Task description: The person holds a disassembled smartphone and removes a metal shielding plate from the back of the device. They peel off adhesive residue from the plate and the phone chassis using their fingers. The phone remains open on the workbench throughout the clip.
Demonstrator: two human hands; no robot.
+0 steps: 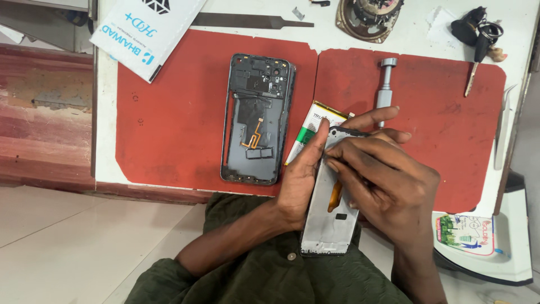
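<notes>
Right now both hands are clamped on the phone display panel [329,217], which lies with its long axis running from the person's chest away toward the red mat [169,129], back face up. Left hand [301,177] grips the panel's left long edge; right hand [382,180] covers its right side, fingertips [332,152] pressed at the top edge. Just beyond the panel's far end lies a battery [312,132]; left of the panel, apart, rests the dark phone frame [257,118] on the worktop [104,141].

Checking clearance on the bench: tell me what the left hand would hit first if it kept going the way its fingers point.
Probably the battery, lying just beyond the left hand; farther along stands the metal cylinder tool. Depth is uncertain.
</notes>
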